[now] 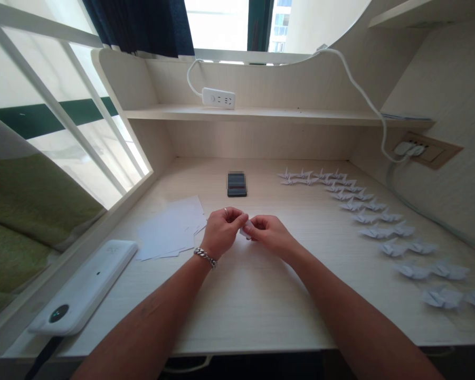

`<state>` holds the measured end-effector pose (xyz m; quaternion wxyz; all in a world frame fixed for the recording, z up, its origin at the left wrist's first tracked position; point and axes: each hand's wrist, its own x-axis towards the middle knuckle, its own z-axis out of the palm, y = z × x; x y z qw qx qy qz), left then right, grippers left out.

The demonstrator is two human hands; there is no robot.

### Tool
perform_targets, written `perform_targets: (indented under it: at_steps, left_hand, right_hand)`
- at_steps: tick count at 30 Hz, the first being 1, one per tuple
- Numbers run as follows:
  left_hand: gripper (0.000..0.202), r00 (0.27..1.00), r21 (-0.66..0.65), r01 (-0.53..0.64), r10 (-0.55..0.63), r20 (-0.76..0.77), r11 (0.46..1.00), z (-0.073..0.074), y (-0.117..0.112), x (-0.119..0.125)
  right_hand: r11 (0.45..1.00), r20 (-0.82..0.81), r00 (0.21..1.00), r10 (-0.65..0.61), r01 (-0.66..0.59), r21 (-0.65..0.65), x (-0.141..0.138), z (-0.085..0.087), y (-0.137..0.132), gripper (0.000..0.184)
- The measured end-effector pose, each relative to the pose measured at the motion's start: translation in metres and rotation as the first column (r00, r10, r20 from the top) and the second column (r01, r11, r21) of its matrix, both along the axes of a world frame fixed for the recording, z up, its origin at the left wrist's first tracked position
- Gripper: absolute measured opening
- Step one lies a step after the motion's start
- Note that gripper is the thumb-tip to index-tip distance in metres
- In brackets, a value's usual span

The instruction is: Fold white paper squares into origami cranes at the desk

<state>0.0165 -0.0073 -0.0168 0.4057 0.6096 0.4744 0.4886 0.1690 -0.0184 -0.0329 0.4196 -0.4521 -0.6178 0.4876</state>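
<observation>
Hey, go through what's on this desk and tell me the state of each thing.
Folded white paper, small, pinched between both hands
Left hand, closed on the paper, ring and chain bracelet on
Right hand, closed on the paper
Loose white paper sheets, lying flat in an uneven, fanned pile
Paper cranes, folded, lined up in a curving double row
Phone, lying flat
Power strip, on the shelf, no plugs in it
Wall socket, two plugs in

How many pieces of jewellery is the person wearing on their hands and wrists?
2: a ring on a finger of the left hand, and a metal chain bracelet on the left wrist. The right hand may hide others among its fingers.
</observation>
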Motion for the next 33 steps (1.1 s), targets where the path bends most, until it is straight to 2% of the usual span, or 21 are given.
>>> perform_targets:
  at_steps: [2, 5, 9, 13, 15, 19, 25, 30, 33]
  left_hand:
    - [0.021, 1.000, -0.003, -0.016, 0.016, -0.005, 1.000, -0.0012, 0.0011, -0.0005]
    - [0.021, 0.999, -0.008, -0.036, 0.036, 0.013, 0.999, -0.0042, 0.0035, -0.0002]
    - [0.021, 0.992, 0.000, -0.086, 0.085, 0.088, 0.996, -0.0060, 0.0053, 0.0003]
    - [0.022, 0.971, -0.062, 0.102, -0.086, 0.223, 0.993, -0.0042, 0.0037, -0.0003]
    - [0.027, 0.956, -0.103, 0.156, -0.124, 0.265, 0.982, -0.0031, 0.0024, -0.0004]
    - [0.034, 0.951, -0.157, 0.103, -0.051, 0.305, 0.982, -0.0015, 0.0007, -0.0003]
    - [0.028, 0.968, -0.117, 0.001, 0.028, 0.251, 0.993, -0.0018, 0.0010, 0.0010]
    - [0.025, 0.969, -0.077, 0.052, -0.032, 0.246, 0.996, -0.0042, 0.0029, -0.0007]
    - [0.027, 0.976, -0.105, 0.031, -0.007, 0.218, 0.994, -0.0030, 0.0027, -0.0027]
  right_hand:
    - [0.999, 0.005, 1.000, 0.020, -0.020, -0.035, -0.0036, 0.0005, -0.0016, 0.029]
    - [0.999, 0.020, 0.999, -0.038, 0.039, -0.018, -0.0085, 0.0017, -0.0025, 0.026]
    - [0.997, -0.063, 0.996, -0.065, 0.062, -0.046, -0.0105, -0.0005, -0.0003, 0.028]
    - [0.997, -0.035, 0.997, -0.071, 0.070, -0.030, -0.0067, -0.0061, 0.0027, 0.028]
    - [0.998, -0.006, 0.998, -0.060, 0.060, -0.012, -0.0050, -0.0075, 0.0030, 0.027]
    - [0.999, 0.040, 0.999, -0.026, 0.027, -0.022, -0.0048, -0.0058, 0.0013, 0.030]
    - [0.996, -0.022, 1.000, 0.020, -0.022, -0.085, -0.0063, -0.0045, 0.0002, 0.033]
    - [0.998, -0.026, 1.000, 0.017, -0.019, -0.067, -0.0058, -0.0061, 0.0009, 0.037]
    - [0.998, -0.036, 0.999, 0.015, -0.017, -0.056, -0.0061, -0.0043, 0.0006, 0.039]
